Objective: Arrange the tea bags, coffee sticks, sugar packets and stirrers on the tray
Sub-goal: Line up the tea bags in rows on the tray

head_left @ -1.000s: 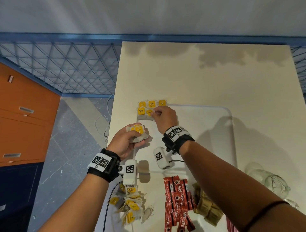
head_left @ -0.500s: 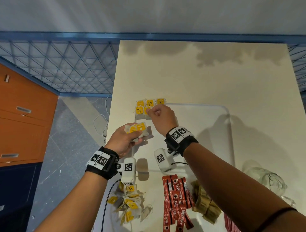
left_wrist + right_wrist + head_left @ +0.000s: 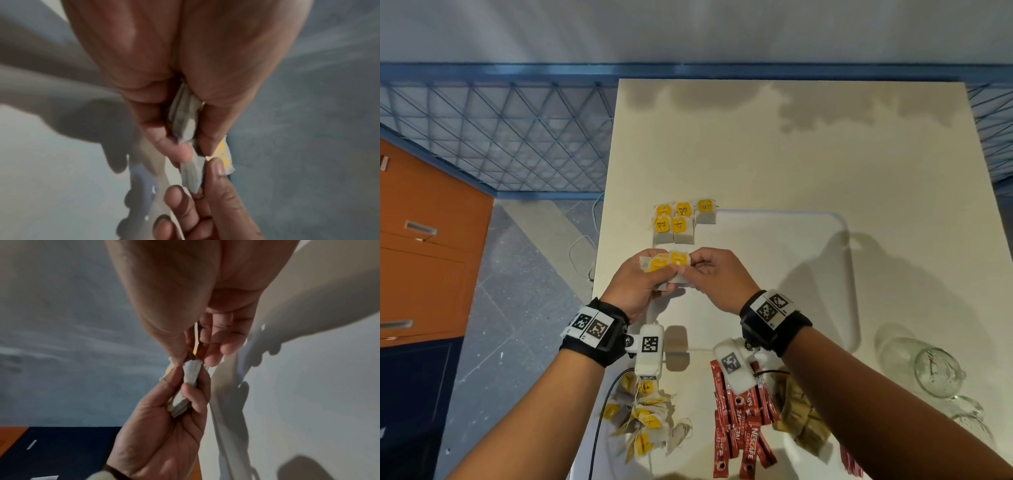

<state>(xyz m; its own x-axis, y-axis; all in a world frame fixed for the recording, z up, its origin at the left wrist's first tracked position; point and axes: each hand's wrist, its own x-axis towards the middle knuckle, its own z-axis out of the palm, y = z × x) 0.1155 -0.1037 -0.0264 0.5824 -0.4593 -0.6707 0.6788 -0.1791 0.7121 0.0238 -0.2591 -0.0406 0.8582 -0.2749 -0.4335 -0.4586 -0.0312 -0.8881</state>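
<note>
My left hand (image 3: 645,277) grips a small stack of tea bags (image 3: 661,265) with yellow tags above the tray's left edge. My right hand (image 3: 700,270) pinches the top tea bag (image 3: 678,259) of that stack between thumb and fingertips. In the left wrist view the stack (image 3: 183,113) sits between my fingers, and the right thumb (image 3: 216,168) presses on one bag. The right wrist view shows the same stack (image 3: 191,371). Several tea bags (image 3: 681,221) lie in two rows at the far left corner of the white tray (image 3: 849,274).
Near the table's front edge lie a loose pile of tea bags (image 3: 647,418), red coffee sticks (image 3: 739,428) and brown sugar packets (image 3: 801,418). A clear glass jar (image 3: 935,373) lies on its side at the right. An orange cabinet (image 3: 424,240) stands left, beyond the table edge.
My right hand left the laid tea bags and came back to the stack in my left hand, where it now pinches the top bag. The left hand stayed almost still.
</note>
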